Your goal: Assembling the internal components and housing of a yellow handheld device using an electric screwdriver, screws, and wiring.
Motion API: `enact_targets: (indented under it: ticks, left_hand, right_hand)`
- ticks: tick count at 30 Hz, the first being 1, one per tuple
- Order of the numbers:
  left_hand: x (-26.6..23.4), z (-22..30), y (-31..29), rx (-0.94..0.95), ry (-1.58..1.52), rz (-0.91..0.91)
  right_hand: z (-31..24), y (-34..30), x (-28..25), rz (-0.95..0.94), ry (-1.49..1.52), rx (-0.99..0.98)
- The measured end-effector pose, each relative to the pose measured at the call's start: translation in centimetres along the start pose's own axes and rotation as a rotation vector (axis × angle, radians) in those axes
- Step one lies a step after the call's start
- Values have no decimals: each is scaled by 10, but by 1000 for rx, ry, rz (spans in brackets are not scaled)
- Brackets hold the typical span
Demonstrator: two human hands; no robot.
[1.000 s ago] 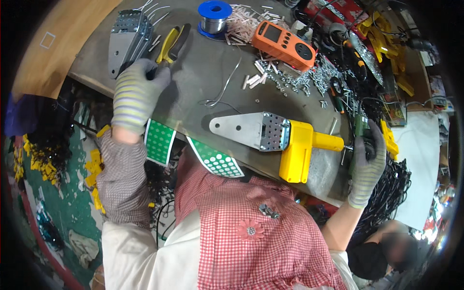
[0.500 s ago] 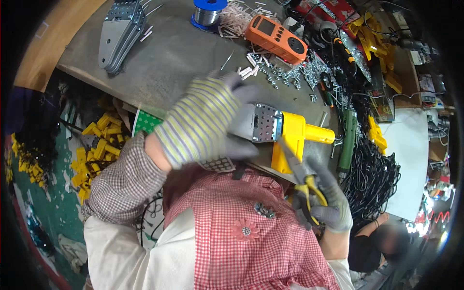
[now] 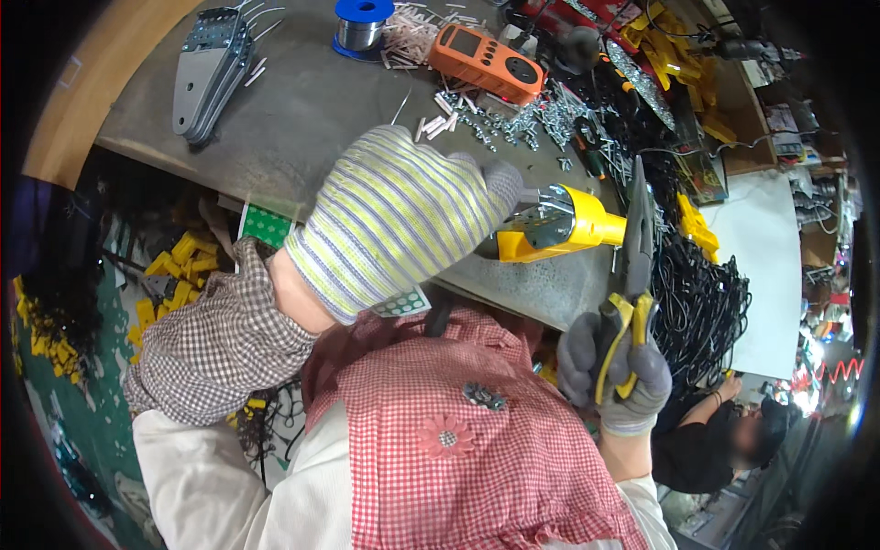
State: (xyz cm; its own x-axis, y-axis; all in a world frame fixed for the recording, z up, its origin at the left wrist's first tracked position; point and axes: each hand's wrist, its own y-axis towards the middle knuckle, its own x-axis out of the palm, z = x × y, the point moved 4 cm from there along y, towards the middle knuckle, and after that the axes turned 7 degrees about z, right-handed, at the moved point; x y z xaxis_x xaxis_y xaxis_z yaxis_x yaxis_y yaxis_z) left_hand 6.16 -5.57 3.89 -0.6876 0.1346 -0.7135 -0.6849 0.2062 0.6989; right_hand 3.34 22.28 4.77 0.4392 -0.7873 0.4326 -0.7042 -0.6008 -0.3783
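We wrap our left hand (image 3: 399, 220) around the end of the yellow tool (image 3: 564, 229), fingers partly hidden, while our right hand (image 3: 645, 392) grips upright pliers (image 3: 639, 261).

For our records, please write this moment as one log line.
left hand: holding yellow-ended part | right hand: holding yellow-handled pliers | bench: orange meter, blue spool

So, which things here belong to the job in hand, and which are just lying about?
Seemingly part of the job:
yellow housing, apparently held by the left hand
pliers, in the right hand

Seemingly just lying about:
orange meter
blue spool
black cables
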Motion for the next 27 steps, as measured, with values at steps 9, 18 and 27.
enact_targets:
  ticks: [9,18,27]
  left_hand:
    - [-16,19,0,37,-23,59]
    - [-15,25,-6,26,-93,39]
    - [-13,24,-13,5,13,-56]
  right_hand:
    - [-28,-36,22,-270,321,-754]
    - [-21,-41,37,4,63,-625]
    - [-9,-21,28,310,-26,-356]
